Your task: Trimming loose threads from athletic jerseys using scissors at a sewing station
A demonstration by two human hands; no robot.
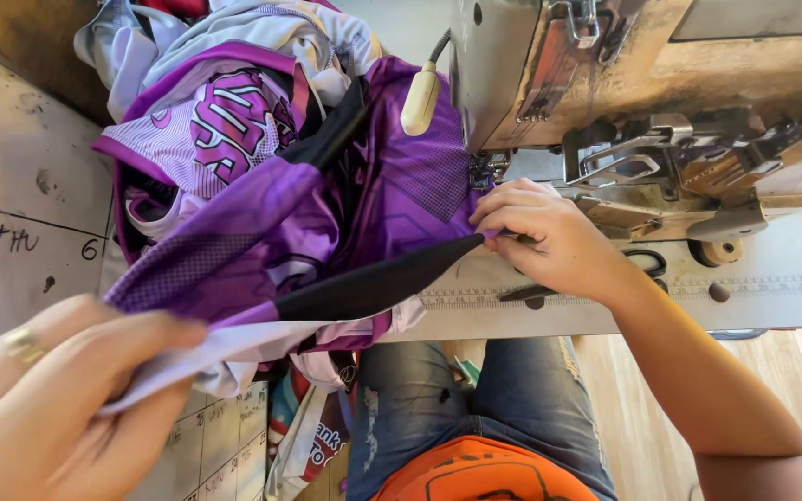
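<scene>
A purple and white sports garment (262,204) with a black band (373,283) lies stretched across the sewing table. My left hand (58,399), a ring on one finger, grips the garment's white edge at the lower left and pulls it taut. My right hand (549,237) pinches the other end of the black band against the machine bed, just beside the needle area (485,172) of the industrial sewing machine (661,102).
A heap of more purple and white garments (225,56) lies behind the stretched one. A ruler strip (754,283) runs along the table front, and scissors (642,264) lie behind my right wrist. A tiled floor (11,186) is at left; my knees in jeans (475,399) are below.
</scene>
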